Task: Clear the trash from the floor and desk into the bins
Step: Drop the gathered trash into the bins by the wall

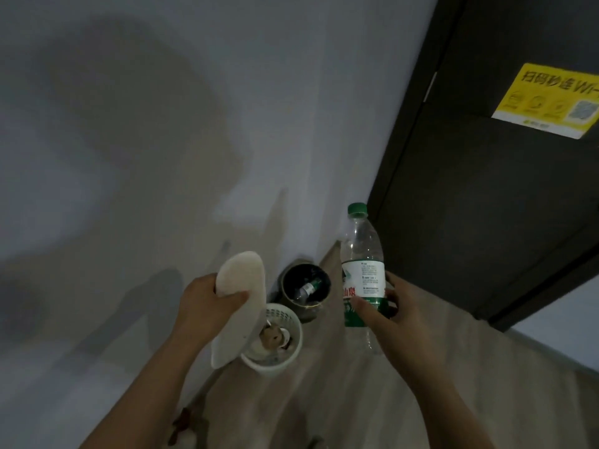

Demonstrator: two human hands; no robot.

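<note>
Right grip [398, 319] curls round a clear green-capped plastic bottle [361, 251], held upright near the dark round bin [293, 278]. Left grip [202, 303] pinches a white oval tray [241, 273] over the white perforated bin [288, 359]. Released early, the bottle could clip a rim and roll away.

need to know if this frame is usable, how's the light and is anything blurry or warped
Head view: dim grey light, broad soft shadows on the wall; no glare. Head view: bottle label and slipper fairly sharp, sticker print soft, dark bin murky inside. Head view: door leans, likely wide-angle distortion.
</note>
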